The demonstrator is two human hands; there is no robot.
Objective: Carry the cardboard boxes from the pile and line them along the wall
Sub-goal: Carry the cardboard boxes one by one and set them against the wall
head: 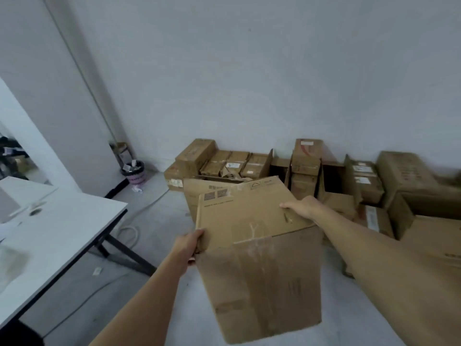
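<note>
A large brown cardboard box (259, 253) is held up in front of me, tilted, with worn tape down its near face. My left hand (189, 243) grips its left top edge, thumb over the rim. My right hand (303, 204) lies on the far right of its top panel, fingers curled over the edge. Behind it a row of cardboard boxes (239, 162) sits against the white wall (249, 83), with more boxes piled at the right (404, 178).
A white desk (57, 233) on dark legs stands at the left. A purple wastebasket (136, 173) with paper sits in the corner by a grey partition (62, 101). A white cable (129, 231) loops on the grey floor (159, 221).
</note>
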